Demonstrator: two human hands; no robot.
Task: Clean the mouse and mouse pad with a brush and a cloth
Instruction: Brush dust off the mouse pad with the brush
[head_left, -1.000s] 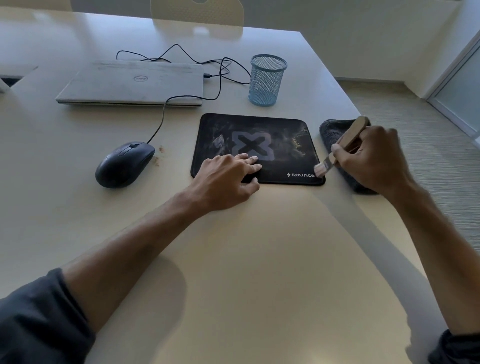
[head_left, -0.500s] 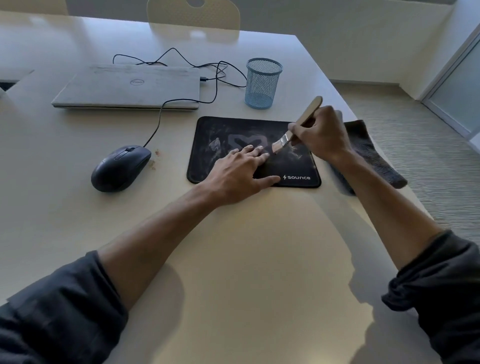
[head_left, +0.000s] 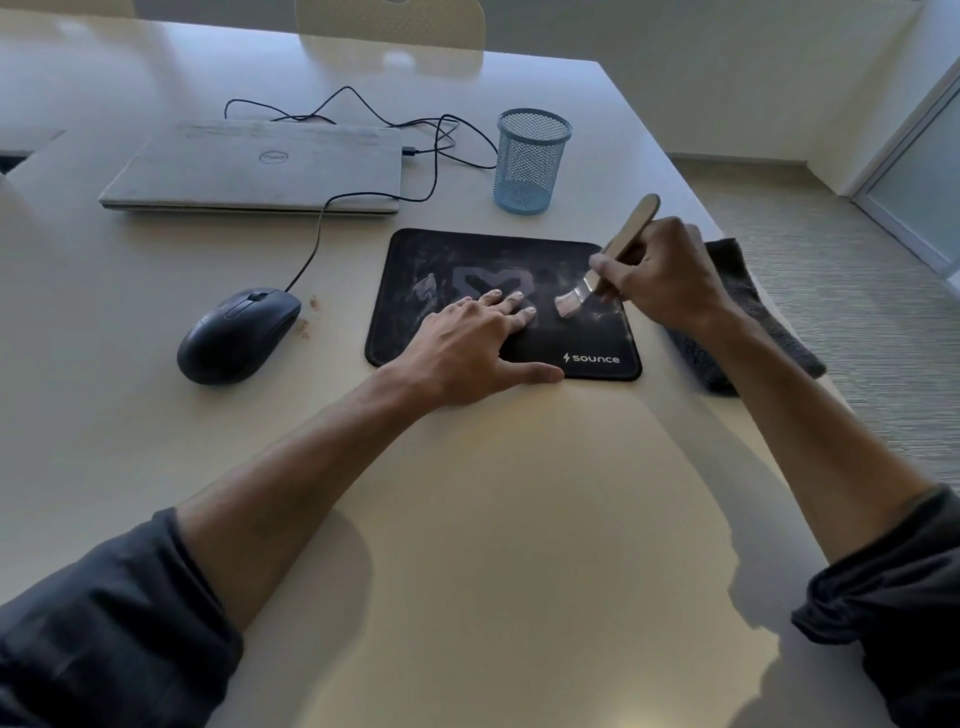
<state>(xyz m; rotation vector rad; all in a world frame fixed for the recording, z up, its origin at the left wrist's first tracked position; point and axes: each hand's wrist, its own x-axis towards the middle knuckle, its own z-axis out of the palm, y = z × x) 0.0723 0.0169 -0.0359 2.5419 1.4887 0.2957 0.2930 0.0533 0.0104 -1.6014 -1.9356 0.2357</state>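
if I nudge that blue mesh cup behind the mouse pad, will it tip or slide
The blue mesh cup looks empty and see-through, so probably light. It stands upright, taller than wide, so a high nudge may tip it. On the smooth table, a low push likely slides it.

Your black mouse pad (head_left: 447, 260) lies flat on the table, smeared with pale dust. The wooden-handled brush (head_left: 608, 260) tilts over it, bristles touching its right part. The black wired mouse (head_left: 236, 335) sits left; the dark cloth (head_left: 748, 306) right.

Black mouse pad (head_left: 498, 312) – grey logo; blue mesh cup (head_left: 531, 161).
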